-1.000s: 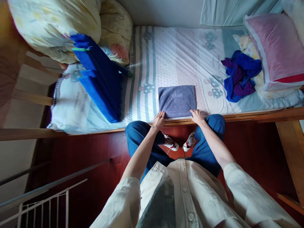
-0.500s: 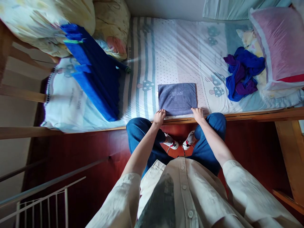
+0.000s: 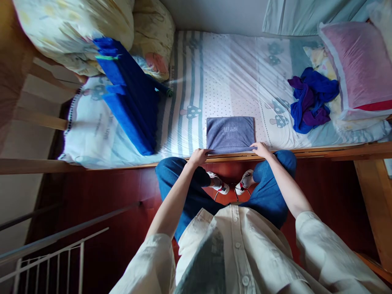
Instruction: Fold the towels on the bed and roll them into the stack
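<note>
Head view: folded blue cloth [image 3: 131, 102] left on bed [image 3: 226, 77]; left hand [image 3: 199, 157], fingers pinching near-left corner of gray towel [image 3: 230, 131]. Towel lies at bed's edge, just beyond both equally near hands, long axis left-right; right hand [image 3: 262, 150], fingers pinching near-right corner. Crumpled blue-purple cloth [image 3: 314, 102] farther right, out of the way.

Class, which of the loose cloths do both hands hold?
The grey lettered towel: the left hand and right hand hold its near edge. The blue stack and crumpled blue-purple cloth lie untouched.

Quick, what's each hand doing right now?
Left hand: closed, holding the near left corner of the gray cloth.
Right hand: closed, holding its near right corner.
</note>
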{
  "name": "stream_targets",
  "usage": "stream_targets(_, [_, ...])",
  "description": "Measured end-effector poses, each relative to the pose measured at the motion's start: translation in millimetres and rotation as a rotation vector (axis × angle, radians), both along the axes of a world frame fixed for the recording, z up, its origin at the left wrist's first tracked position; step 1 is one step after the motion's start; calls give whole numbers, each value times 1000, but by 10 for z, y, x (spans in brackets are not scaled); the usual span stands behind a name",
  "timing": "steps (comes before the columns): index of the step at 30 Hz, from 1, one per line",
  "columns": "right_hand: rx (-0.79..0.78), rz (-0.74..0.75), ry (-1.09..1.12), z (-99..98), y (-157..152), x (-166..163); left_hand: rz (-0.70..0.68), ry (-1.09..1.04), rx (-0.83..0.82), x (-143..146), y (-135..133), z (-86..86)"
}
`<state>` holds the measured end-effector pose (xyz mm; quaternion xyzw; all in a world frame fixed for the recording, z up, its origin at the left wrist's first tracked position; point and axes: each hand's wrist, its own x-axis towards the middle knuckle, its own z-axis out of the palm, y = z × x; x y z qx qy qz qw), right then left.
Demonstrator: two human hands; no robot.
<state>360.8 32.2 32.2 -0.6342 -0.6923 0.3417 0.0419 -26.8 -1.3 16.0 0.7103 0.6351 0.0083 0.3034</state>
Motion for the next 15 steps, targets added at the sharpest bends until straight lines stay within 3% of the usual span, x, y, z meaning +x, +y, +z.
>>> stream_targets(8, [31,-354,458,-138,102,-17,383,-325,13,34,126,46])
stream_targets(15, [48,-479,544,-173,122,-75,529,-418,55,150,202,-20])
